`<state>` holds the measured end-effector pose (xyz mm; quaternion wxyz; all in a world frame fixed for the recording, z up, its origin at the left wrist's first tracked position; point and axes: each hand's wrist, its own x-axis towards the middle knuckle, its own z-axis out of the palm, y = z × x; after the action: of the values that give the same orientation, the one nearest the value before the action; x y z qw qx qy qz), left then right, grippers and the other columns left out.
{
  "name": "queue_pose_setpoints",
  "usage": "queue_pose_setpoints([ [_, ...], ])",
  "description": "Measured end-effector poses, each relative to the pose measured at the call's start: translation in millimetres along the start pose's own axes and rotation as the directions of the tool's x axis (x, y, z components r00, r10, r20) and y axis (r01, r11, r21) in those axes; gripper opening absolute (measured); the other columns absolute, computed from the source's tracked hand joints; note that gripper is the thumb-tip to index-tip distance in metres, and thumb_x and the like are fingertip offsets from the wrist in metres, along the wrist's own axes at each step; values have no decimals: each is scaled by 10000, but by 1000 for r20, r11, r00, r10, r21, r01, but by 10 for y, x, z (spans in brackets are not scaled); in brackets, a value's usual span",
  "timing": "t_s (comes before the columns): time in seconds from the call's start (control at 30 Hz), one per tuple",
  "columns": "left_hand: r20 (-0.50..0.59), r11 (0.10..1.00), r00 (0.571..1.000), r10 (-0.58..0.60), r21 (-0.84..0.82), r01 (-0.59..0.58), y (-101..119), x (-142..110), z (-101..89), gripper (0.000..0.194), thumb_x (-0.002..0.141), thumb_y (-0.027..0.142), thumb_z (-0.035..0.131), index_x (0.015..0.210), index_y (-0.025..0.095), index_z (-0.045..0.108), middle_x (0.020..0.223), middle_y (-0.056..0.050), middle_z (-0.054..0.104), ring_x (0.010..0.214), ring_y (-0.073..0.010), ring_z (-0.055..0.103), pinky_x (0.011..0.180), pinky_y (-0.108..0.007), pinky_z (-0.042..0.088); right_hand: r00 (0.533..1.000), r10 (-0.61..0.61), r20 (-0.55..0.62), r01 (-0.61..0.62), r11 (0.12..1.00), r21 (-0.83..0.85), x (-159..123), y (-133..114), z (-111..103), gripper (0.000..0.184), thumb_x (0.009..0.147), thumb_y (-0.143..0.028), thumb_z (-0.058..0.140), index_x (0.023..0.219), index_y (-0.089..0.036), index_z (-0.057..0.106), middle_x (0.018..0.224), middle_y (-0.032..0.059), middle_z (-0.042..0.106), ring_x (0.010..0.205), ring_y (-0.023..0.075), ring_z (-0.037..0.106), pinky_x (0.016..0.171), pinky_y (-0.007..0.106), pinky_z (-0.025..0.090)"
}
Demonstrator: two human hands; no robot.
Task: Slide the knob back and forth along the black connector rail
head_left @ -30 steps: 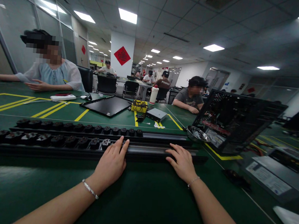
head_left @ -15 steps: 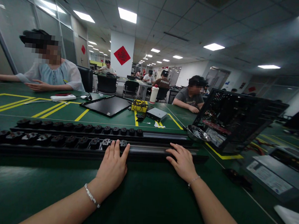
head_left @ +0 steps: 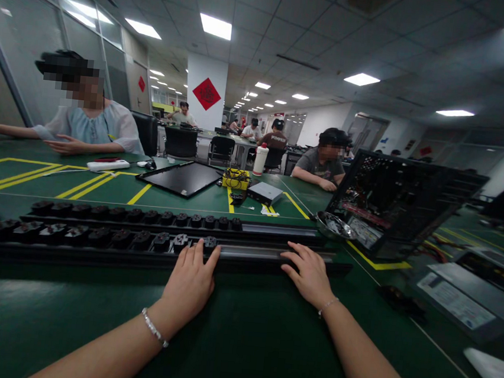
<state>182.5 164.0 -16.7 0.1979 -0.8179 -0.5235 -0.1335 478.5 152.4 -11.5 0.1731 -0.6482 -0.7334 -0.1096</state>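
Note:
Two long black tracks lie across the green table in front of me. The near track (head_left: 245, 263) carries a row of black socket-like modules (head_left: 142, 239) along its left part, and its right part shows a bare metallic channel. My left hand (head_left: 192, 278) lies at the right end of that row, fingers apart, fingertips at the last module (head_left: 210, 242). Farther along the bare channel, my right hand (head_left: 308, 273) rests with fingers spread at the track's edge. Behind runs the far track (head_left: 283, 232) with a similar row of smaller-looking black modules (head_left: 136, 216).
An open computer case (head_left: 404, 204) stands at right, with a metal bowl (head_left: 335, 225) beside it and a power supply (head_left: 459, 298) nearer. Beyond the tracks are a flat black panel (head_left: 184, 178), a yellow basket of cables (head_left: 236, 178) and a grey drive (head_left: 264, 193). Co-workers sit across the table.
My left fingers have bent slightly and drawn back a little at the near track's end modules. My right hand stays in place.

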Motion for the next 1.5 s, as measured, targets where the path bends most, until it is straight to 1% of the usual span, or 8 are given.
queue_pose_setpoints([
  [0.2, -29, 1000, 1000, 9, -26, -10, -18, 2, 32, 552, 788, 208, 499, 1336, 204, 434, 1336, -192, 481, 1172, -318, 505, 1008, -474, 330, 1000, -1, -5, 1, 1000, -3, 0, -7, -14, 312, 875, -463, 425, 1079, -325, 617, 1348, 14, 487, 1244, 254, 402, 981, 486, 328],
  [0.4, -54, 998, 999, 3, -67, -7, -29, 5, 75, 541, 794, 211, 487, 1333, 220, 440, 1343, -192, 474, 1177, -317, 497, 1024, -483, 300, 1000, -6, -11, 6, 1000, -12, 1, -13, -14, 315, 876, -457, 421, 1086, -329, 617, 1342, 20, 495, 1239, 257, 407, 974, 489, 336],
  [0.6, -34, 999, 999, 3, -36, -4, -25, 10, 42, 545, 789, 211, 493, 1332, 217, 440, 1332, -193, 484, 1173, -322, 502, 1012, -477, 315, 1000, -3, 2, 3, 1000, 2, 3, 4, -3, 327, 877, -474, 415, 1098, -332, 610, 1357, 13, 479, 1249, 259, 393, 983, 493, 322],
  [0.73, -35, 999, 999, 3, -50, -4, -22, 12, 22, 543, 789, 198, 486, 1330, 217, 443, 1341, -183, 482, 1170, -312, 506, 1015, -477, 312, 1000, -7, -12, 7, 1000, -17, 0, 7, 3, 320, 877, -467, 419, 1092, -330, 612, 1348, 14, 489, 1239, 254, 404, 975, 485, 332],
  [0.93, -47, 998, 999, -3, -69, -1, -33, 11, 45, 552, 779, 196, 494, 1328, 227, 444, 1347, -165, 483, 1173, -303, 504, 1019, -474, 312, 999, -21, -34, 20, 999, -29, -6, -1, 2, 300, 874, -440, 432, 1085, -332, 616, 1337, 16, 501, 1226, 252, 419, 965, 481, 341],
  [1.07, -62, 998, 998, 0, -65, -4, -39, 13, 59, 554, 780, 192, 489, 1330, 238, 440, 1343, -171, 481, 1169, -313, 502, 1011, -477, 316, 1000, -8, -22, 8, 1000, -16, -6, -10, -9, 301, 879, -444, 426, 1084, -330, 614, 1342, 8, 495, 1231, 250, 413, 969, 475, 338],
  [1.23, -64, 998, 998, 13, -57, -16, -35, 15, 49, 580, 765, 192, 511, 1335, 265, 431, 1331, -161, 487, 1112, -302, 532, 992, -461, 335, 1000, 3, -6, -3, 1000, -7, -3, -16, -14, 302, 878, -449, 433, 1086, -325, 614, 1352, 9, 486, 1242, 253, 403, 982, 482, 328],
  [1.5, -46, 998, 999, 9, -65, -12, -46, 23, 49, 593, 764, 195, 515, 1343, 281, 417, 1334, -137, 488, 1102, -291, 527, 988, -453, 334, 1000, -1, -6, 1, 1000, 2, -2, -15, -14, 314, 879, -452, 426, 1097, -324, 612, 1348, 18, 490, 1244, 257, 402, 981, 486, 330],
])
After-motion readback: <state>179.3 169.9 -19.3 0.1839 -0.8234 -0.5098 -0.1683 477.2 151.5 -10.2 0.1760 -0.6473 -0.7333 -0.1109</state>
